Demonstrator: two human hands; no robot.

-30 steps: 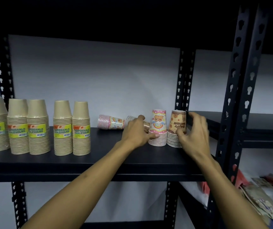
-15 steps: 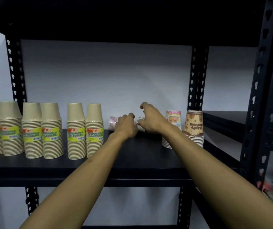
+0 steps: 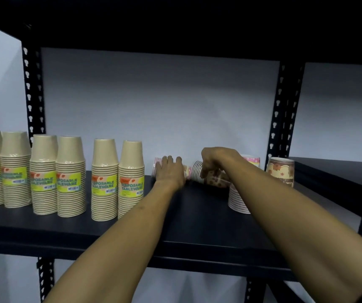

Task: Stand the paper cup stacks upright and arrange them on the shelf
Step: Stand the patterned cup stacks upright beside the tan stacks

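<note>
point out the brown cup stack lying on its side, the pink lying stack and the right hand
brown lying stack [image 3: 216,179]: head view, on its printed side wall
pink lying stack [image 3: 157,166]: head view, on its striped rim end
right hand [image 3: 218,159]: head view, on the back of the hand

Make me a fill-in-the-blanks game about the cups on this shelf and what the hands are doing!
1. The plain tan cup stacks stand ____ on the shelf.
2. The left hand rests on a pink stack that is lying on its ____.
3. The right hand grips a ____ stack lying down.
4. Each yellow label says "Disposable ____".

Missing words: upright, side, brown, Tableware
</note>
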